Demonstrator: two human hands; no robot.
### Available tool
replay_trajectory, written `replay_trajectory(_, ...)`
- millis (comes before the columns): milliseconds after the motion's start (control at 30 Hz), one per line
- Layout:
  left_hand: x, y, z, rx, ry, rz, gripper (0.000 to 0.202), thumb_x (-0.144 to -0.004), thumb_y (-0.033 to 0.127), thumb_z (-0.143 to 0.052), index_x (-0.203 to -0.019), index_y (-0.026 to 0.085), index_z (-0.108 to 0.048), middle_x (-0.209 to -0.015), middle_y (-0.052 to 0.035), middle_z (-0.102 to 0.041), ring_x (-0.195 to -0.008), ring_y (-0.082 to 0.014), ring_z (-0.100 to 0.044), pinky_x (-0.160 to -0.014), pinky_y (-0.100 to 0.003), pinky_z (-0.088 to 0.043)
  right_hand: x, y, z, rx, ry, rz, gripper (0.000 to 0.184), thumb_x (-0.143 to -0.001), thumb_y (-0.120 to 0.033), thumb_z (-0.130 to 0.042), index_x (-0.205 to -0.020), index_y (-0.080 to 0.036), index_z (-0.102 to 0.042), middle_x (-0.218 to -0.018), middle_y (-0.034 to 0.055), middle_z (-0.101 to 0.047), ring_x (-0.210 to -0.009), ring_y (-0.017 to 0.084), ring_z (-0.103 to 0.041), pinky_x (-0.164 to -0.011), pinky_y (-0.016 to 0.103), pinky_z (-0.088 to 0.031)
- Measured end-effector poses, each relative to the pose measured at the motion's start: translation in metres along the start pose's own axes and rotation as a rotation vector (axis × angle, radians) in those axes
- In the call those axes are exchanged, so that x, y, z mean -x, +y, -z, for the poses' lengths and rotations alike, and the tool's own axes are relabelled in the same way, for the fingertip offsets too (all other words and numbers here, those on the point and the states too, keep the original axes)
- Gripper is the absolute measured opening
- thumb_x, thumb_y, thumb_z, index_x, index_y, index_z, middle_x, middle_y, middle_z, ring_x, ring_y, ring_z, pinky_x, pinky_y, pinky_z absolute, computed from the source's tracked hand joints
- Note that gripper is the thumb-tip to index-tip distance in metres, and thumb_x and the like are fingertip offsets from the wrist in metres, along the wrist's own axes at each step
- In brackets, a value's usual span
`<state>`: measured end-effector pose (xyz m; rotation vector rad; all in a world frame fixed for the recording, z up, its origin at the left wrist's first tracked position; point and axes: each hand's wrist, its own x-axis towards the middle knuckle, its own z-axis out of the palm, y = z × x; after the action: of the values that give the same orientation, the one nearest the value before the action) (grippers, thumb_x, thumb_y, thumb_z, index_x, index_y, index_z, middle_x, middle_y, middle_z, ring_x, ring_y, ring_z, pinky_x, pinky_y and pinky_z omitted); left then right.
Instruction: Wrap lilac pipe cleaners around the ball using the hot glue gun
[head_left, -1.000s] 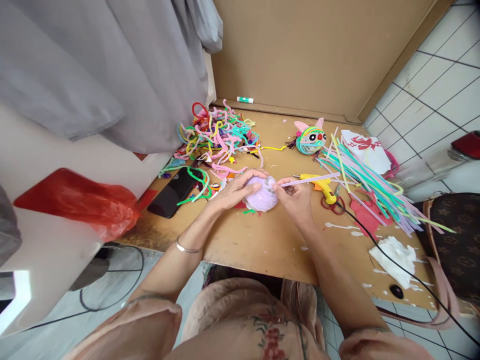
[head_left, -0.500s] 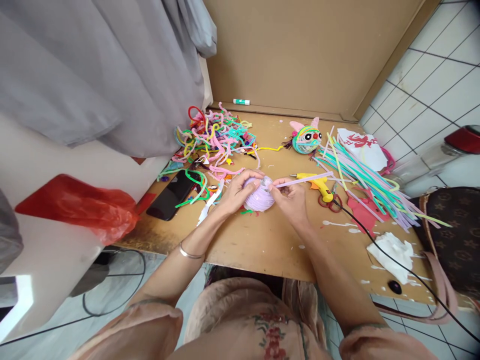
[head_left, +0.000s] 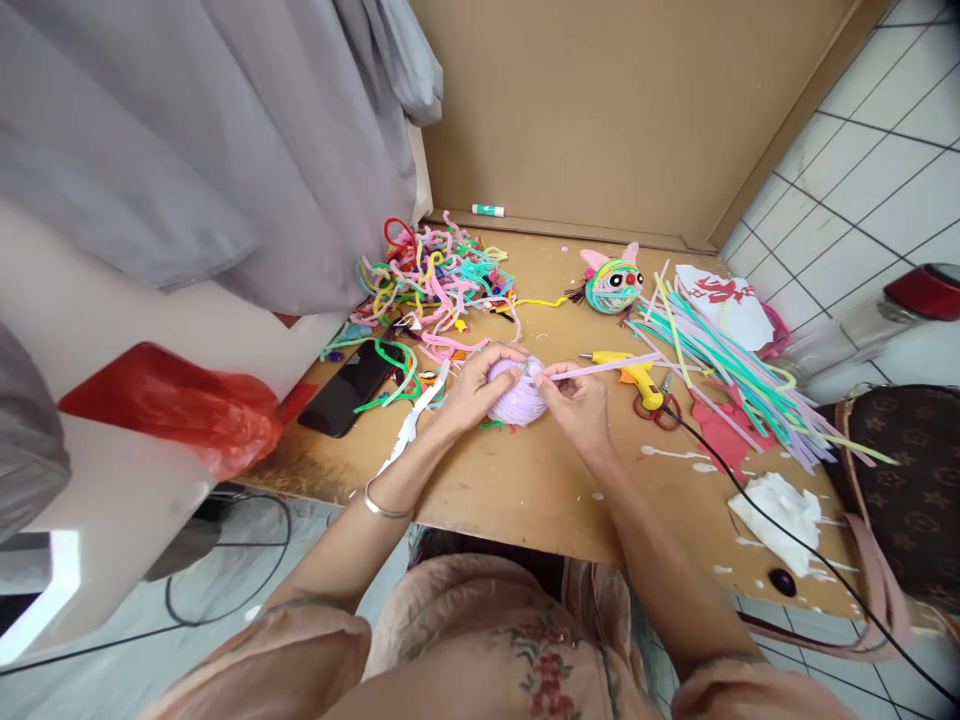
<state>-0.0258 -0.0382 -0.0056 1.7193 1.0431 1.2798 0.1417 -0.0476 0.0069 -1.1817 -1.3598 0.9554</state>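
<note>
Two Hands Hold a Purple Ball (head_left: 519, 407) and a Purple Strip (head_left: 611, 367)

The purple ball is low over the near middle part of the table (head_left: 510, 490), right in front of the person. I cannot tell if it touches the table. It is round, so it has no long side. Purple rings go around it, and a grayish patch on it faces up.

The left hand (head_left: 478, 388) has its grip curled around the ball's left and far sides, with the thumb on top. The right hand (head_left: 576, 408) has its grip pinched on the purple strip, close by the ball's right side.

The strip is long, thin and almost straight. One end is at the ball. From the fingers it points out to the right and a little bit away from the person, and it passes above the yellow glue gun (head_left: 643, 385).

Red scissors (head_left: 669, 418) lie just beside the glue gun. Farther back sits a stripy toy (head_left: 615, 290) with pink ears. Off to the left are a black phone (head_left: 345, 395) and a messy pile of bright fuzzy strips (head_left: 439, 275).
</note>
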Motion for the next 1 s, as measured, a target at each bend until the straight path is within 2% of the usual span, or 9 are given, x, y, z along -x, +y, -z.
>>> replay_trajectory(267,-0.001,0.001,0.001,0.014,-0.001,-0.012,0.02,-0.084,0.027,-0.057,-0.099,0.017,-0.065,-0.12,-0.0105,-0.069,-0.113,-0.0227,-0.064,-0.104,-0.039,-0.046,0.009,0.006,-0.001,0.108,0.015,0.161,0.013,-0.076,-0.033,-0.061,-0.071,-0.021,-0.062,-0.07,-0.0004,-0.064,-0.065,0.014,-0.057,-0.067,0.029,-0.046)
replay_trajectory(467,-0.001,0.005,0.0,0.033,-0.004,-0.014,0.019,-0.084,0.029,-0.059,-0.098,0.017,-0.065,-0.119,-0.0108,-0.07,-0.114,-0.0234,-0.064,-0.105,-0.041,-0.046,0.018,0.004,-0.002,0.147,0.028,0.249,0.014,-0.081,-0.033,-0.06,-0.073,-0.022,-0.061,-0.073,0.0004,-0.063,-0.07,0.016,-0.058,-0.071,0.031,-0.048)
replay_trajectory(633,-0.003,0.002,0.0,0.052,-0.015,-0.034,0.02,-0.082,0.03,-0.06,-0.096,0.017,-0.066,-0.117,-0.0109,-0.071,-0.113,-0.0236,-0.065,-0.105,-0.042,-0.046,0.026,0.002,0.009,0.243,-0.045,0.339,0.011,-0.086,-0.03,-0.055,-0.088,-0.023,-0.063,-0.086,0.0035,-0.063,-0.084,0.02,-0.061,-0.079,0.035,-0.05)
replay_trajectory(733,-0.003,0.0,-0.001,0.049,-0.021,-0.047,0.02,-0.082,0.03,-0.06,-0.097,0.017,-0.066,-0.116,-0.0105,-0.071,-0.112,-0.023,-0.065,-0.104,-0.041,-0.046,0.019,0.007,0.014,0.306,-0.011,0.396,0.025,-0.09,-0.033,-0.048,-0.106,-0.024,-0.065,-0.105,0.0085,-0.061,-0.104,0.024,-0.059,-0.094,0.043,-0.049)
replay_trajectory(800,-0.003,0.0,-0.001,0.053,-0.023,-0.065,0.02,-0.082,0.029,-0.059,-0.097,0.017,-0.066,-0.116,-0.0104,-0.071,-0.112,-0.0224,-0.065,-0.104,-0.041,-0.047,0.01,0.013,0.012,0.356,0.054,0.355,0.035,-0.093,-0.042,-0.043,-0.114,-0.023,-0.064,-0.117,0.0113,-0.059,-0.116,0.027,-0.055,-0.103,0.048,-0.044)
replay_trajectory(900,-0.003,0.002,-0.001,0.056,-0.017,-0.081,0.018,-0.082,0.027,-0.058,-0.096,0.017,-0.066,-0.115,-0.0096,-0.071,-0.11,-0.0211,-0.065,-0.103,-0.04,-0.047,-0.002,0.021,0.001,0.374,0.063,0.221,0.051,-0.096,-0.056,-0.031,-0.108,-0.023,-0.068,-0.12,0.0125,-0.061,-0.12,0.027,-0.053,-0.108,0.05,-0.04)
replay_trajectory(1000,-0.003,0.001,-0.001,0.058,-0.023,-0.076,0.019,-0.083,0.027,-0.058,-0.096,0.017,-0.065,-0.115,-0.0094,-0.071,-0.109,-0.0207,-0.065,-0.103,-0.038,-0.047,-0.004,0.022,-0.007,0.301,0.067,0.195,0.062,-0.096,-0.063,-0.025,-0.099,-0.022,-0.072,-0.116,0.0126,-0.064,-0.118,0.027,-0.055,-0.107,0.049,-0.041)
